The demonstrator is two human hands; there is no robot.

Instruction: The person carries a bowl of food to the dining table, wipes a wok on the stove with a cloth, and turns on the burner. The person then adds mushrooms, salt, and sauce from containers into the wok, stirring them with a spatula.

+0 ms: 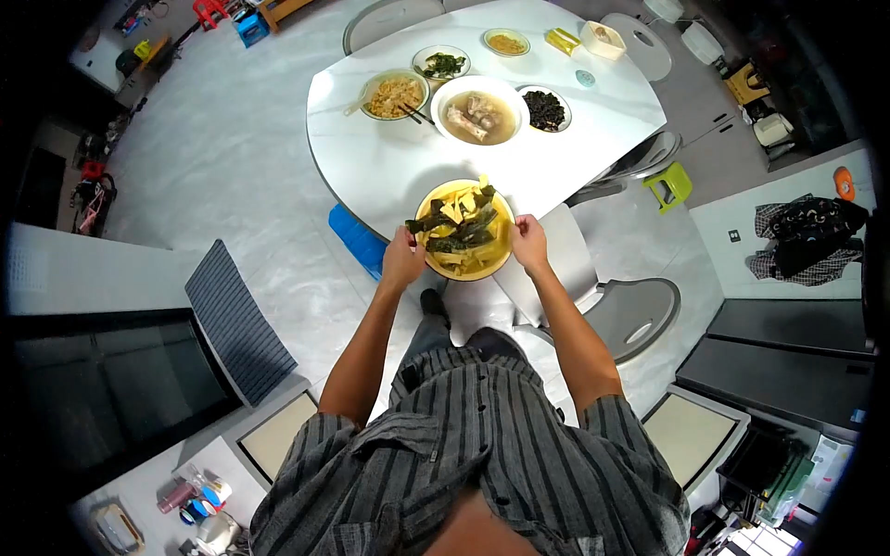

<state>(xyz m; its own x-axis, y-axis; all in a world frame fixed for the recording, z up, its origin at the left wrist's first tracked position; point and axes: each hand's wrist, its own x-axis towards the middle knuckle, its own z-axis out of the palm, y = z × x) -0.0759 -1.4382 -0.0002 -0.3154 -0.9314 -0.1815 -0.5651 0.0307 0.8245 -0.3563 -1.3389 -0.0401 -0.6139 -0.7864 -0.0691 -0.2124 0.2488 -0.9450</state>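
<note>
Between my two hands is a round yellow-rimmed bowl [464,274] filled with dark green leafy vegetables and pale yellow pieces in liquid. My left hand [403,259] grips its left rim, and my right hand [528,243] grips the right rim. Both sets of fingers are closed on the edge, partly hidden by the bowl. It is at the near edge of a white marble-patterned table [371,167]. Farther back on the table stands a large white bowl of soup with bones [479,111]. Left of that is a bowl of orange-brown food [395,95] with chopsticks [416,113].
A plate of greens [441,64], a dish of dark food [544,109], a small yellowish dish [506,43] and a square container [603,41] are on the table. A grey chair [635,320] stands at right, a blue stool [356,243] at left, and a green stool [668,184] farther right.
</note>
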